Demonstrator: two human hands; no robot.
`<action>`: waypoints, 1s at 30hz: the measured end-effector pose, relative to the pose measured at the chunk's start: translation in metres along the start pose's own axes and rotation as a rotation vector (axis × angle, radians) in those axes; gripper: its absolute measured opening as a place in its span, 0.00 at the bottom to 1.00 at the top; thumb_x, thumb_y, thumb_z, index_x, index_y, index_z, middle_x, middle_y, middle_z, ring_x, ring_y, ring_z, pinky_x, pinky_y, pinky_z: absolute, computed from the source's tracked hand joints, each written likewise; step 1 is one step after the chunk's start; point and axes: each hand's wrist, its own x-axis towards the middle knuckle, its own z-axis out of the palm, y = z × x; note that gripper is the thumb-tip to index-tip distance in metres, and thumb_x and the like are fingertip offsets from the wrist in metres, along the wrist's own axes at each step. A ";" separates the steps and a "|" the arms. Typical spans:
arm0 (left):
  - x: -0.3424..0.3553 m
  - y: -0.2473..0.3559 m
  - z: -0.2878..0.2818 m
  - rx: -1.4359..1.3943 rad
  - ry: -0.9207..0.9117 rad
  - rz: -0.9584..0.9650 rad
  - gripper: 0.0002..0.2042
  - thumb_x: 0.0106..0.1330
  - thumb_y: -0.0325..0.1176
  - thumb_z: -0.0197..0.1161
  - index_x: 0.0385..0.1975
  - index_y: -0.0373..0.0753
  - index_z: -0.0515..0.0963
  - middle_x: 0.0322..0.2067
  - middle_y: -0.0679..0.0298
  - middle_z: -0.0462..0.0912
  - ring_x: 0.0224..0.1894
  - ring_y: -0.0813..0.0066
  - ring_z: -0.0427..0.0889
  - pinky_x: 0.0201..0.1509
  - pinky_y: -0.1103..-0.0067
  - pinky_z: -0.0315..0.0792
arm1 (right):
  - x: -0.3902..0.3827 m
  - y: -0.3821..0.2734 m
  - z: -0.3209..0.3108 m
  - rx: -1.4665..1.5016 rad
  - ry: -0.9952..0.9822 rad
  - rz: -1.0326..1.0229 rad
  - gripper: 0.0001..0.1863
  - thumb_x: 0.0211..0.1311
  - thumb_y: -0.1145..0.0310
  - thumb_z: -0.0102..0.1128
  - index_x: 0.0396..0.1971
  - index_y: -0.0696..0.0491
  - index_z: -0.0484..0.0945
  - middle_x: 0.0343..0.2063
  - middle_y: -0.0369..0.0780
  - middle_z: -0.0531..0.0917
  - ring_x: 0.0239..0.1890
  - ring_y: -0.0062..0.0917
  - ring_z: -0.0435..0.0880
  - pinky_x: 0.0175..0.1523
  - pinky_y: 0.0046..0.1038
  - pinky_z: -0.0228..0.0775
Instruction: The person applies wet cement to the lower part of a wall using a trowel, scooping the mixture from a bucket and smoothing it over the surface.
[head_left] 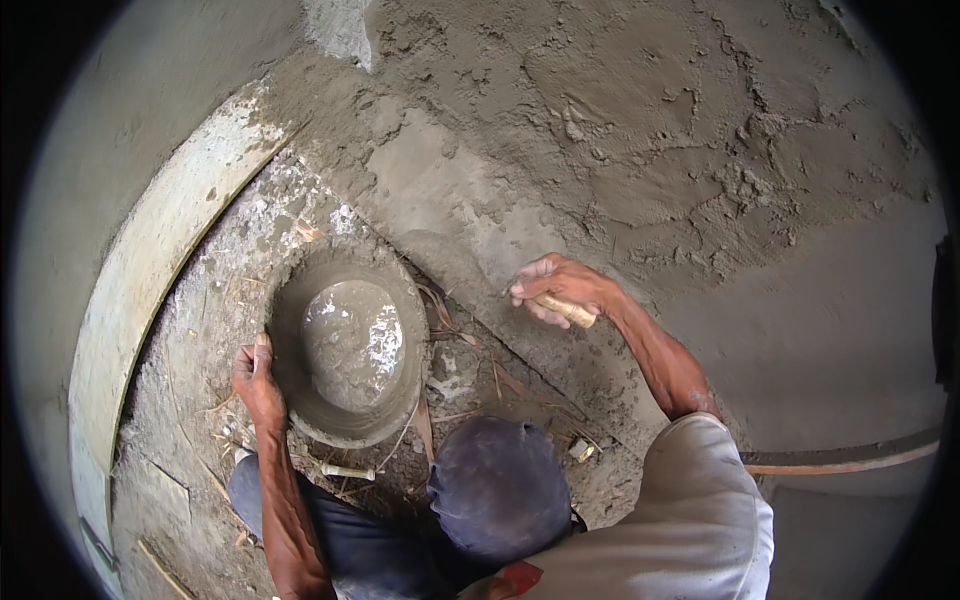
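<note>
Basin, round, deep and crusted w/ grey mortar (352, 428), stands on the littered grey ground (185, 335), left of centre, between the two arms and close to the wall covered w/ rough wet mortar (640, 150). Such a place prob. keeps the glossy grey mix inside it (350, 345) within short reach.

Left hand (259, 385) is nearly closed at the basin's left rim: thumb lies up against the edge, fingers bend along the outer side, prob. b/c the basin is easier to keep steady so.

Right hand (558, 288) is curled around a pale tan wooden handle, short and cylindrical (568, 311), whose butt end points toward the forearm. What is fixed at its other end I cannot tell (grey against grey, incl. the mortar behind).
</note>
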 end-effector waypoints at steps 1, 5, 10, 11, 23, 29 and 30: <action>0.000 0.003 0.003 0.000 -0.005 -0.013 0.16 0.81 0.43 0.69 0.31 0.45 0.75 0.30 0.77 0.72 0.32 0.87 0.64 0.38 0.82 0.59 | 0.001 0.000 -0.029 0.033 0.100 0.079 0.16 0.78 0.59 0.69 0.44 0.59 0.84 0.18 0.34 0.79 0.12 0.17 0.75 0.17 0.23 0.65; 0.005 0.003 -0.006 0.040 -0.002 -0.029 0.15 0.81 0.43 0.68 0.31 0.45 0.75 0.30 0.77 0.72 0.32 0.87 0.64 0.37 0.82 0.60 | -0.017 -0.007 -0.085 -0.233 0.688 -0.017 0.16 0.82 0.58 0.62 0.46 0.58 0.82 0.22 0.33 0.79 0.14 0.16 0.73 0.18 0.24 0.66; 0.004 0.004 -0.004 0.044 0.010 -0.045 0.16 0.82 0.43 0.67 0.31 0.45 0.74 0.29 0.77 0.73 0.32 0.88 0.64 0.36 0.83 0.61 | -0.047 0.015 -0.044 -0.162 0.741 -0.379 0.16 0.85 0.57 0.56 0.49 0.56 0.79 0.32 0.35 0.83 0.21 0.16 0.76 0.24 0.25 0.69; 0.005 0.004 -0.004 0.048 0.001 -0.043 0.16 0.82 0.43 0.67 0.31 0.45 0.74 0.29 0.77 0.73 0.32 0.88 0.64 0.36 0.83 0.61 | -0.043 0.018 -0.028 -0.164 0.722 -0.360 0.16 0.85 0.57 0.55 0.49 0.56 0.78 0.35 0.36 0.84 0.24 0.16 0.78 0.26 0.26 0.70; -0.004 0.008 0.008 0.035 -0.014 -0.009 0.16 0.82 0.40 0.68 0.30 0.44 0.74 0.28 0.76 0.74 0.30 0.88 0.65 0.34 0.83 0.62 | 0.102 0.079 -0.083 -1.113 1.134 -0.117 0.14 0.67 0.71 0.58 0.48 0.64 0.81 0.40 0.61 0.90 0.43 0.61 0.91 0.48 0.58 0.83; -0.002 0.007 0.004 0.057 -0.001 0.000 0.16 0.82 0.41 0.67 0.29 0.45 0.74 0.28 0.77 0.73 0.30 0.88 0.64 0.34 0.83 0.60 | 0.090 0.013 -0.089 -0.967 1.223 -0.216 0.15 0.66 0.67 0.65 0.46 0.63 0.84 0.40 0.61 0.90 0.45 0.61 0.91 0.50 0.57 0.83; -0.004 0.009 0.008 0.047 0.000 0.008 0.16 0.82 0.41 0.67 0.29 0.45 0.74 0.28 0.77 0.73 0.30 0.88 0.64 0.34 0.83 0.60 | 0.083 0.005 -0.090 -0.914 1.248 -0.222 0.16 0.66 0.65 0.67 0.47 0.62 0.85 0.40 0.60 0.90 0.46 0.60 0.91 0.51 0.57 0.83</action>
